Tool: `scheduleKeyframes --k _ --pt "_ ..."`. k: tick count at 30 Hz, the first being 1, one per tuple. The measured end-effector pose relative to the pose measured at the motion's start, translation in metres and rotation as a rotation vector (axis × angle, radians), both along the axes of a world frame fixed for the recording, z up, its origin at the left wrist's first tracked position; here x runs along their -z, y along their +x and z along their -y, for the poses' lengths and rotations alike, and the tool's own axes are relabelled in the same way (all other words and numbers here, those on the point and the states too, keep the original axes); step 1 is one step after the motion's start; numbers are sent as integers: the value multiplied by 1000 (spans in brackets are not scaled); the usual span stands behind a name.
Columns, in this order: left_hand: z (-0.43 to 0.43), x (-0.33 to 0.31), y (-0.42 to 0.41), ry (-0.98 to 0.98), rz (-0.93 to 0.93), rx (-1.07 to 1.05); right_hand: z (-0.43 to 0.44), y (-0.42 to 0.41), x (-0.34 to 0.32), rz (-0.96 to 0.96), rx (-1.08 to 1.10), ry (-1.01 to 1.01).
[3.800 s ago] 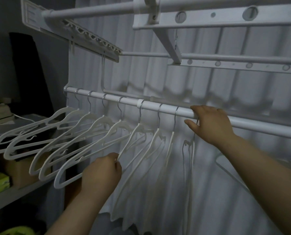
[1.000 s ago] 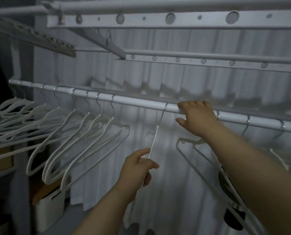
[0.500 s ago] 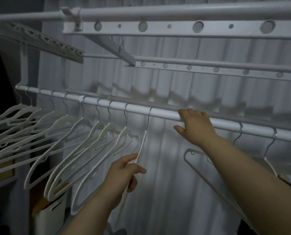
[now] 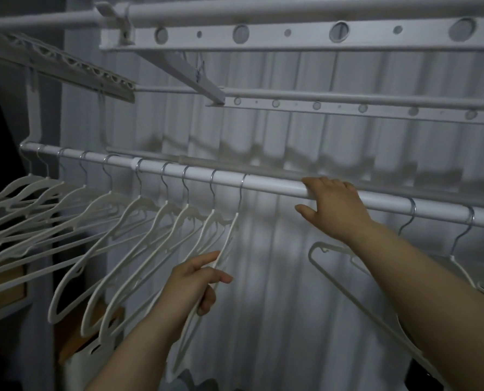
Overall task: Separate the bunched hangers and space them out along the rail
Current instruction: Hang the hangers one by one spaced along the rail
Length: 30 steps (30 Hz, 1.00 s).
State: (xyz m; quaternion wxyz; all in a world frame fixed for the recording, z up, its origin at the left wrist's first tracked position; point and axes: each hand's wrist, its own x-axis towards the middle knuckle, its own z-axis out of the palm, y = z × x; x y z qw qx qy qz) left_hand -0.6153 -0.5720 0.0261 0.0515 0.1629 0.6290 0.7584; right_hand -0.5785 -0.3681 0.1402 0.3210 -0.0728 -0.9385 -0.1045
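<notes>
Left hand (image 4: pixel 191 286) pinches hanger (image 4: pixel 227 244); right hand (image 4: pixel 335 206) grips rail (image 4: pixel 271 185)

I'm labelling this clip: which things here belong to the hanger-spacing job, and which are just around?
Job: rail; row of hangers; held hanger, pinched by the left hand; right hand on the rail.
Just around: curtain; upper rack bars; tan box.

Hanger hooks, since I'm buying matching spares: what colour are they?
The hooks are silvery metal, on white hangers; the head view shows them best.
</notes>
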Motion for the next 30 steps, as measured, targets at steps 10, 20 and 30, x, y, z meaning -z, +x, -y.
scheduleKeyframes --k 10,20,30 --pt "5 -1 -1 28 6 -35 -2 1 2 -12 20 -7" --pt "-6 -3 13 -25 4 7 -9 9 1 -13 37 -10" --pt "-9 -8 25 -106 -24 6 -17 13 1 -20 1 -16"
